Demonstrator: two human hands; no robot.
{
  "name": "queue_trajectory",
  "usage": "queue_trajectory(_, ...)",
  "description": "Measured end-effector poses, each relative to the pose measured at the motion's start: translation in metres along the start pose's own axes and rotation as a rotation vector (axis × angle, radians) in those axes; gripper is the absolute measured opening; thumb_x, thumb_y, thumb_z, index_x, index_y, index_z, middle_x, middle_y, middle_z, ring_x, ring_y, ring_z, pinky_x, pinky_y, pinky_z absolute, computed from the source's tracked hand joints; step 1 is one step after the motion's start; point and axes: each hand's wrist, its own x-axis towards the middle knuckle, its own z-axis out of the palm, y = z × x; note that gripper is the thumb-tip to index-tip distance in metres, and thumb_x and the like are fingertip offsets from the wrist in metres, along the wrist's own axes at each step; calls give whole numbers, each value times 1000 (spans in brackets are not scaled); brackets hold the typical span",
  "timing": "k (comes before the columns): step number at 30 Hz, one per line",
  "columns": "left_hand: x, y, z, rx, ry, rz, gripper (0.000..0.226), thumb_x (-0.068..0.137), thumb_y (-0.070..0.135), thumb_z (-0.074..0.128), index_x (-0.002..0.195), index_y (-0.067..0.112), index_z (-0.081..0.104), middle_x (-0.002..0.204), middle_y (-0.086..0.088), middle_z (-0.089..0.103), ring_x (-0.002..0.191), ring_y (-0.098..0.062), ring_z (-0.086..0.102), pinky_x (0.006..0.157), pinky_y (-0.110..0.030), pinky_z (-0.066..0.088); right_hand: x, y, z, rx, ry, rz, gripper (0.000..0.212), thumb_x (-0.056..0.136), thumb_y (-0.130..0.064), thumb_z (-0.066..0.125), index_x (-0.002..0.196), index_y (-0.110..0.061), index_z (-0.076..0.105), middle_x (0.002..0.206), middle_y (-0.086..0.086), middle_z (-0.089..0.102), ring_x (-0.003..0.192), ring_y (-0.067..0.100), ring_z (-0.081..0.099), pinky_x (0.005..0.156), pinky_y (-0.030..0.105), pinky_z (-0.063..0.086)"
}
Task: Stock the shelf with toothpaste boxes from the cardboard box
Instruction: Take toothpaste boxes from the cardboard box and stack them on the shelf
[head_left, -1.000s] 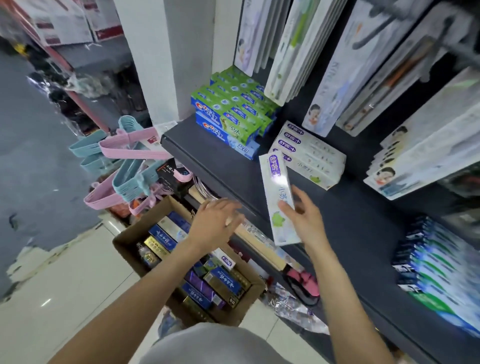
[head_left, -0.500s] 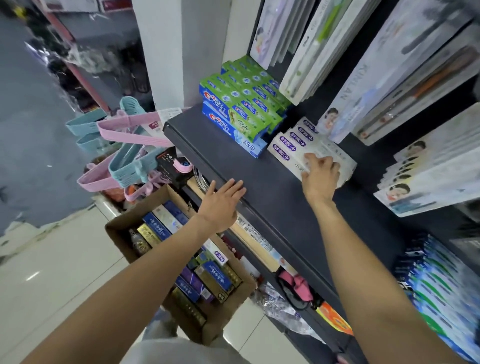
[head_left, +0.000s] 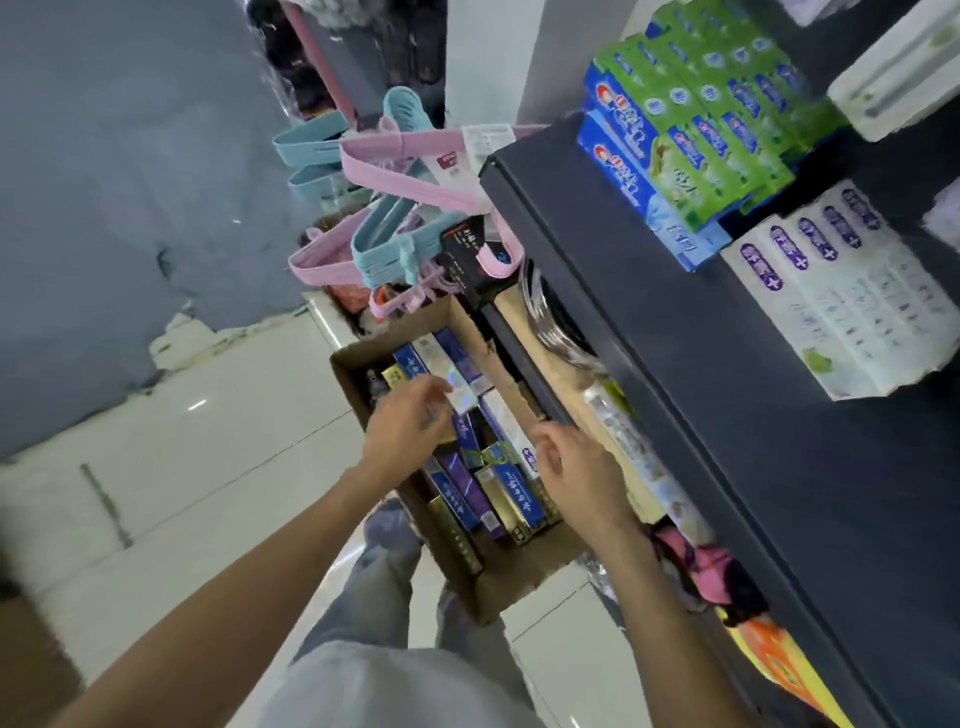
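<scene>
Both hands hover over the cardboard box (head_left: 519, 587); left hand (head_left: 410, 421) and right hand (head_left: 576, 467) loosely curled, holding nothing. Toothpaste boxes (head_left: 488, 493) lie just beneath. Best pinch one box's long sides.

Dark grey shelf (head_left: 727, 415), green-and-blue toothpaste boxes (head_left: 691, 130), brown cardboard box (head_left: 519, 582), pink and teal hangers (head_left: 395, 208)

Both hands over open brown cardboard box (head_left: 519, 582) of mixed toothpaste cartons (head_left: 511, 491) on pale tiled floor. Left hand (head_left: 410, 426) and right hand (head_left: 579, 475) loosely curled, grip unclear. White purple-marked cartons (head_left: 831, 291) lay on dark shelf (head_left: 675, 364).
</scene>
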Motion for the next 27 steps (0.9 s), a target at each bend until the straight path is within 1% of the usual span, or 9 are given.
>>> queue_trajectory(2, -2, -43, 0, 47, -70, -128, 17, 86, 18, 59, 103, 18, 62, 95, 3, 65, 89, -16, 59, 75, -31, 46, 19, 8, 40, 29, -147, 59, 21, 94, -23, 50, 113, -23, 59, 106, -3, 64, 94, 15, 62, 71, 24, 46)
queue_trajectory(5, 2, -103, 11, 197, -193, -231, 28, 84, 20, 59, 112, 16, 60, 103, -4, 67, 98, -25, 59, 84, -39, 49, 54, 31, 109, 15, -269, 165, 29, 92, -21, 54, 120, -19, 57, 115, 2, 63, 108, 20, 58, 88, 33, 47)
queue_trajectory(8, 17, -154, 38, 337, -274, -138, 32, 82, 20, 59, 113, 15, 62, 107, -7, 66, 100, -31, 59, 87, -40, 47, 92, 59, 172, -65, -286, 282, 43, 90, -18, 54, 132, -12, 50, 130, 10, 53, 119, 26, 48, 96, 35, 41)
queue_trajectory(12, 46, -197, 79, 463, -326, 59, 40, 82, 25, 55, 120, 13, 59, 115, -8, 63, 108, -29, 56, 91, -37, 46, 130, 100, 243, -131, -267, 394, 61, 89, -18, 56, 144, -8, 30, 145, 17, 31, 127, 36, 40, 98, 46, 43)
queue_trajectory(16, 92, -218, 127, 502, -395, 182, 50, 86, 27, 57, 133, 14, 46, 132, -7, 52, 121, -26, 46, 100, -38, 41, 155, 124, 295, -193, -213, 482, 76, 88, -21, 61, 147, -5, 15, 144, 24, 28, 123, 41, 39, 96, 45, 43)
queue_trajectory(20, 143, -233, 179, 608, -511, 218, 66, 87, 22, 55, 146, 19, 24, 150, -3, 31, 137, -23, 27, 111, -39, 29, 170, 135, 327, -345, -88, 514, 71, 80, -17, 68, 136, 6, 31, 121, 33, 43, 106, 45, 44, 88, 46, 40)
queue_trajectory(23, 170, -240, 215, 749, -619, 281, 80, 88, 15, 57, 150, 20, 8, 158, -2, 10, 145, -22, 8, 116, -41, 13, 171, 143, 333, -447, 56, 424, 37, 77, 0, 65, 111, 6, 51, 101, 30, 53, 89, 42, 52, 73, 43, 45)
queue_trajectory(25, 183, -239, 230, 848, -644, 325, 84, 89, 15, 56, 151, 20, -1, 159, -2, 0, 146, -22, -1, 117, -45, 6, 169, 146, 330, -423, 9, 417, 35, 82, -2, 59, 114, 3, 47, 109, 27, 51, 94, 40, 52, 72, 42, 45)
queue_trajectory(27, 193, -230, 233, 860, -640, 342, 79, 90, 16, 55, 151, 19, 6, 159, -4, 6, 146, -23, 3, 117, -45, 5, 164, 150, 326, -341, -65, 421, 45, 85, -7, 58, 125, 0, 38, 120, 25, 49, 101, 39, 55, 71, 42, 48)
